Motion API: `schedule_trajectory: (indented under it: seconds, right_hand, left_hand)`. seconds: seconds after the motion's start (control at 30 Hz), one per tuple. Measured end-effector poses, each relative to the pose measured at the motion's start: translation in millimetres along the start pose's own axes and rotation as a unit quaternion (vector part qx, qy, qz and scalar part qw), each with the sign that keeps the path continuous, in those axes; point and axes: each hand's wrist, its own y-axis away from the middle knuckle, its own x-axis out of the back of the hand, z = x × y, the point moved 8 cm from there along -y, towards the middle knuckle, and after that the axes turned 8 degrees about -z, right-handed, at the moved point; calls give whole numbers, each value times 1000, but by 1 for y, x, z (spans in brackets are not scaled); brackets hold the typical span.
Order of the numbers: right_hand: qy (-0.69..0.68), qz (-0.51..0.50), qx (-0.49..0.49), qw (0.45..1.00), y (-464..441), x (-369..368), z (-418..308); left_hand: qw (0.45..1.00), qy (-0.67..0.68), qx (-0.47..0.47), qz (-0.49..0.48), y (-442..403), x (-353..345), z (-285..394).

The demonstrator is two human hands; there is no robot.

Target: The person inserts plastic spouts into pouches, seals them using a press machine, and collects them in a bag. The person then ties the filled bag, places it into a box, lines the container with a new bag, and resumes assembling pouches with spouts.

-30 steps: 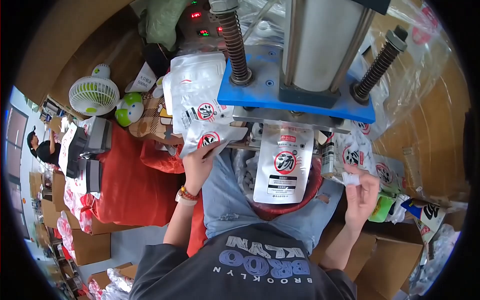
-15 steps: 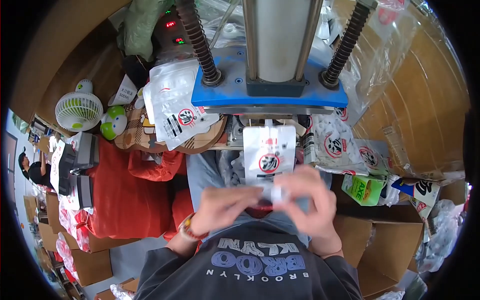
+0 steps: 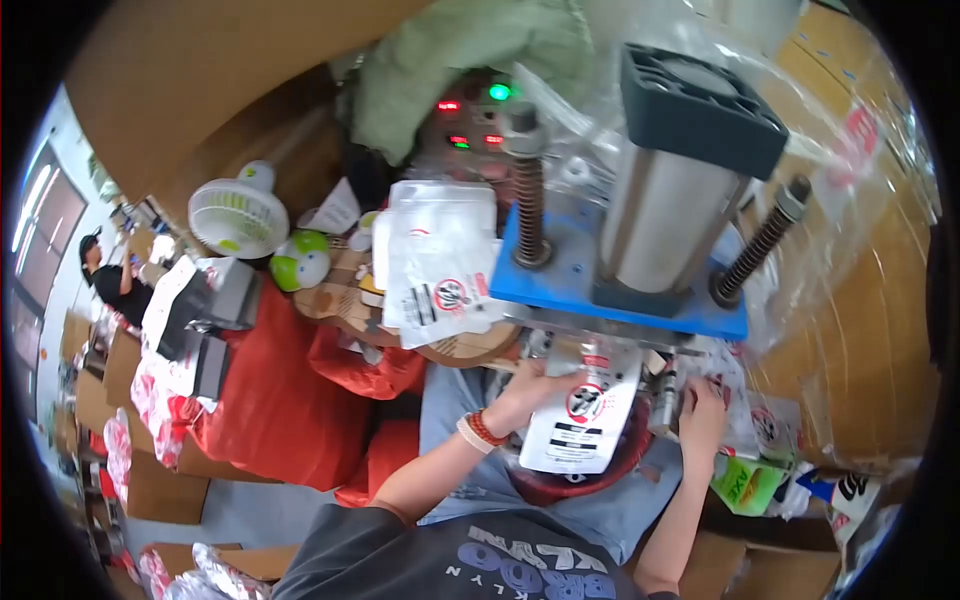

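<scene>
My left hand (image 3: 532,394) is closed on the left edge of a white printed pouch (image 3: 583,425), whose top lies under the metal bar of the blue press (image 3: 580,271). A red basin (image 3: 632,452) shows below the pouch, between my knees. At the right, my right hand (image 3: 703,411) reaches to the pile of printed pouches (image 3: 727,373) beside the press; its fingers are bent, and whatever they hold is too small to make out. A stack of flat white pouches (image 3: 437,262) rests left of the press.
A white and green fan (image 3: 238,217) stands at the left, near a red cloth-covered bulk (image 3: 285,400). Cardboard boxes are at the lower left and lower right. A green packet (image 3: 747,485) lies at the right. Another person (image 3: 118,283) is at the far left.
My hands have moved apart from in front of my chest: the left to the pouch at the press, the right to the pouch pile. The camera view has shifted and tilted.
</scene>
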Motion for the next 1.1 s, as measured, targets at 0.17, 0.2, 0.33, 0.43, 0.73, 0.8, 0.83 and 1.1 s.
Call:
schedule_trajectory:
  seconds: [0.17,0.2,0.33,0.43,0.73,0.8,0.83,1.1]
  right_hand:
    - [26,115,70,991,18,25,-34]
    - [2,108,101,989,15,23,-35]
    - [-49,82,118,988,11,21,-39]
    - [-37,82,136,987,18,21,-44]
    - [-121,286,287,906,131,87,-148]
    - [-68,253,373,890,136,59,-182]
    - [-89,225,403,883,135,53,-191]
    - [-174,117,353,912,124,63,-178]
  left_hand:
    - [789,-569,-43,225,17,86,68]
    - [616,-702,-112,340,35,89,85]
    - [667,-700,-176,188,55,111,33]
    - [723,-622,-199,225,86,104,44]
    - [754,-560,-290,186,142,11,95]
    - [721,-590,-330,149,145,-15,96]
    - [708,-603,-343,132,148,-26,100]
    - [850,-451,-272,-18,120,-37,77]
